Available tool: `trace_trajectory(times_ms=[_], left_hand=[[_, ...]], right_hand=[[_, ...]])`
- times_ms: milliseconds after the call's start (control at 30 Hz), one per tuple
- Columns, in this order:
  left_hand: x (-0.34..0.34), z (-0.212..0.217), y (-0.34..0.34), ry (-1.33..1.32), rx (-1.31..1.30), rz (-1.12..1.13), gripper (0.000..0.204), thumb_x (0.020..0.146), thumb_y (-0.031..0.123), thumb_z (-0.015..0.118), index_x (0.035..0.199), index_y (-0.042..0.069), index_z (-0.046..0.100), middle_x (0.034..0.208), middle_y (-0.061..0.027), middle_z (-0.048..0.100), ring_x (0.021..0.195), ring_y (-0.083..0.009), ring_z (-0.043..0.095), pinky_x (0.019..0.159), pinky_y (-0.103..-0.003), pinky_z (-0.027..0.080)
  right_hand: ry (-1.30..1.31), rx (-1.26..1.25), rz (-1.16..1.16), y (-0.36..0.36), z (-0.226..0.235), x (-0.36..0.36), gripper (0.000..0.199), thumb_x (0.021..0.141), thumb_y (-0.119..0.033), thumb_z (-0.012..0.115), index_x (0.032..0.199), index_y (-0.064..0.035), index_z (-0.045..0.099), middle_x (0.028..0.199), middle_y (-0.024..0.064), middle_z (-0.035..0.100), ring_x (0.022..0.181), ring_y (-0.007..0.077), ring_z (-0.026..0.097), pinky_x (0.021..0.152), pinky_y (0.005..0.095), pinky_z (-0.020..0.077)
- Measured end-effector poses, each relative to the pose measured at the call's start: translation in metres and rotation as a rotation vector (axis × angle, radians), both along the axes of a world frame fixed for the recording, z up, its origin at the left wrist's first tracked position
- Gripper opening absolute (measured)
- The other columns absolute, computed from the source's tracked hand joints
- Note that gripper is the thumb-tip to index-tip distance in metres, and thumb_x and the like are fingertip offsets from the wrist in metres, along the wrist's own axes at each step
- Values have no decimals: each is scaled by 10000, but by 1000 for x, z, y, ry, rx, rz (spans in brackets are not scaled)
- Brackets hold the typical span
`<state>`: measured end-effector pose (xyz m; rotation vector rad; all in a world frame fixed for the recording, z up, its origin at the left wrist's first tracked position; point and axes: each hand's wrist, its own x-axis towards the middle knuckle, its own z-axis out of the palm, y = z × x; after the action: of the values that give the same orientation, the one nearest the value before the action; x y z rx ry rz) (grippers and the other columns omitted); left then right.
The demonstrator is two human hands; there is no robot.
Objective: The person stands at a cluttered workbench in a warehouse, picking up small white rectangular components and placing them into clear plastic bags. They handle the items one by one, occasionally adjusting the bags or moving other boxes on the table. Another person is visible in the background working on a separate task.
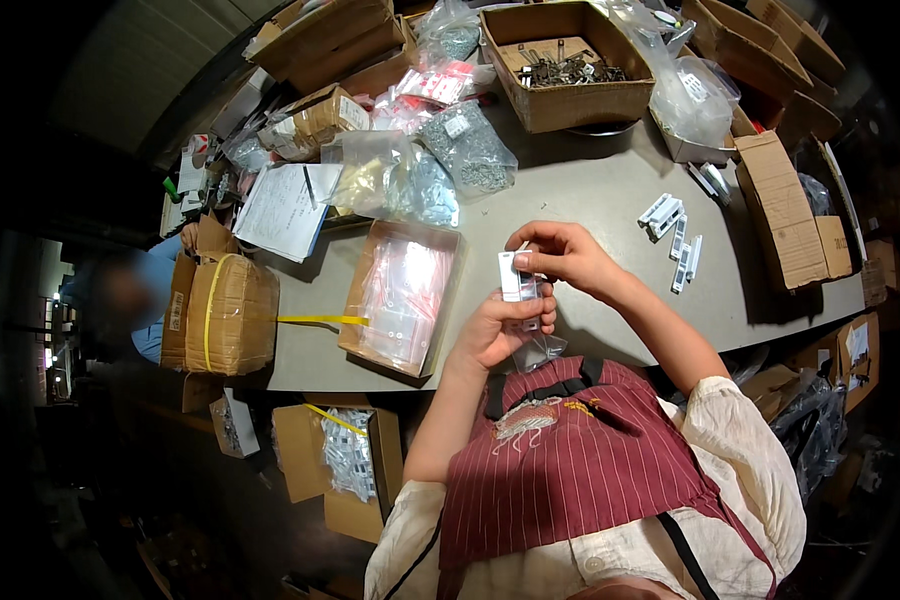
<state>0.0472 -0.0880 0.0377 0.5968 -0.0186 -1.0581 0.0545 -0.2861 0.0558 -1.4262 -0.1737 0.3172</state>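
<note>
In front of my apron, my left hand is closed around a flat white piece that stands upright. A clear plastic bag hangs below the same fist. My right hand pinches the upper end of the white piece between thumb and fingers. Whether the piece is inside the bag or beside it, I cannot tell, since my fingers cover its lower part. To the right on the table lie several narrow white and grey parts. An open shallow carton to the left holds a pile of clear bags with red edges.
A cardboard box of metal parts stands at the far side. Bags of small hardware and a paper sheet lie at the far left. A taped box with a yellow strap sits at the left edge, near another person's blue sleeve. An open carton stands right.
</note>
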Motion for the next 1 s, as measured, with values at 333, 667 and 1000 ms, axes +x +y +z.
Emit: trace_trajectory(times_ms=[333,667,1000], left_hand=[[2,21,7,-244,145,-15,412,791,4,688,1187,-29,578,1045,-87,634,938,-189,665,880,-310,541],[-1,39,18,-562,478,32,369,951,126,654,1278,-37,604,1122,-60,661,1065,-125,605,937,-277,470],[-12,42,3,-690,544,573,181,978,70,624,1092,-65,665,986,-96,721,927,-148,679,822,-291,549]], right_hand=[[-484,-355,309,-13,29,-10,187,909,-221,721,955,-47,770,1195,90,680,1211,264,530,984,413,448],[-485,-381,-112,-3,29,-23,157,904,-146,688,931,3,732,967,134,738,845,276,700,764,338,546],[-338,-296,-242,-4,32,-27,157,922,-157,698,959,-9,737,923,107,727,823,192,699,690,312,562]])
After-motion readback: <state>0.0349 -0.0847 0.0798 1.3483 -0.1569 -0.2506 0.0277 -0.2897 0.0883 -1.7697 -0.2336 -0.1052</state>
